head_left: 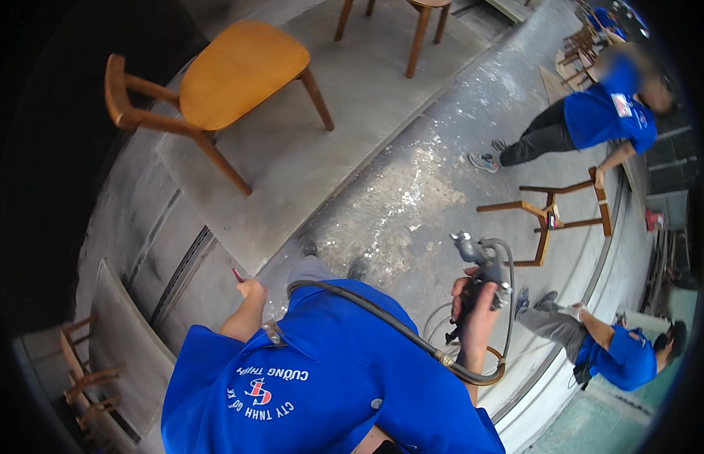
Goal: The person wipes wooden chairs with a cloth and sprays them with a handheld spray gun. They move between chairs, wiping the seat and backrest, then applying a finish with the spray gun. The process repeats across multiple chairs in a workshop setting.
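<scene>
My right hand (479,314) is closed round the handle of a dark spray gun (486,266) with a metal head, raised to the right of my body. A grey hose (382,324) crosses my blue shirt and loops by my right forearm. Low on the left, my left hand (251,288) is closed on a small slim red thing (237,275), too small to name, near the corner of a grey board (306,170). Past that hand, a wooden chair (242,72) with an orange-brown seat stands on the board, apart from both hands.
Another wooden piece (420,34) stands farther along the board. To the right, a co-worker (605,117) touches a seatless chair frame (545,219); a second co-worker (613,352) stands nearer. More chair frames (91,374) are at the lower left. Floor rails (182,272) run alongside.
</scene>
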The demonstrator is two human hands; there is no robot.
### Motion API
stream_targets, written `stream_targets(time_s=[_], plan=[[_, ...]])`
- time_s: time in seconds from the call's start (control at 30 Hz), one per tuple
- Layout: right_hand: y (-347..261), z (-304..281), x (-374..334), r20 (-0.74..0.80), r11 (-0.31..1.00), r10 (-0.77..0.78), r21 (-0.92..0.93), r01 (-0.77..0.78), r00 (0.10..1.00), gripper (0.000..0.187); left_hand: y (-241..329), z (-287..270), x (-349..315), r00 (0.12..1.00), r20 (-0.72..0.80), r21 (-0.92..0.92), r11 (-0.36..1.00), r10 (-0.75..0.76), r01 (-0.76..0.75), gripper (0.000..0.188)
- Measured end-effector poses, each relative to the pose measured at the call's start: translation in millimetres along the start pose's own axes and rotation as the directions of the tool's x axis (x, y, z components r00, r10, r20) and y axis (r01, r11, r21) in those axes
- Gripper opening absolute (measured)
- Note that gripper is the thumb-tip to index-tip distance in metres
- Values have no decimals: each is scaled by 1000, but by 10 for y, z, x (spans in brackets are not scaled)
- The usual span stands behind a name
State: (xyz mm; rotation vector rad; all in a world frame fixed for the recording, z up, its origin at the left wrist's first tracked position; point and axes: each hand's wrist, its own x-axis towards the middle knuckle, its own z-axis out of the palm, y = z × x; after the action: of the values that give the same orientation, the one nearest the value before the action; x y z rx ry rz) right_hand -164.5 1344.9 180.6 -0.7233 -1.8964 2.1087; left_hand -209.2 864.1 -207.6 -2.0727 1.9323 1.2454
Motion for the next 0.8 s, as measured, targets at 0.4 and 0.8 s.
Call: stream_targets(time_s=[0.4,0.8], plan=[[-105,170,215,483,982,182,-139,-130,857,60,347,-437,-122,950,265,-406,913,167,-47,60],[-164,265,219,518,999,1,-39,22,855,72,-917,-854,52,906,413,-156,972,-96,174,43]])
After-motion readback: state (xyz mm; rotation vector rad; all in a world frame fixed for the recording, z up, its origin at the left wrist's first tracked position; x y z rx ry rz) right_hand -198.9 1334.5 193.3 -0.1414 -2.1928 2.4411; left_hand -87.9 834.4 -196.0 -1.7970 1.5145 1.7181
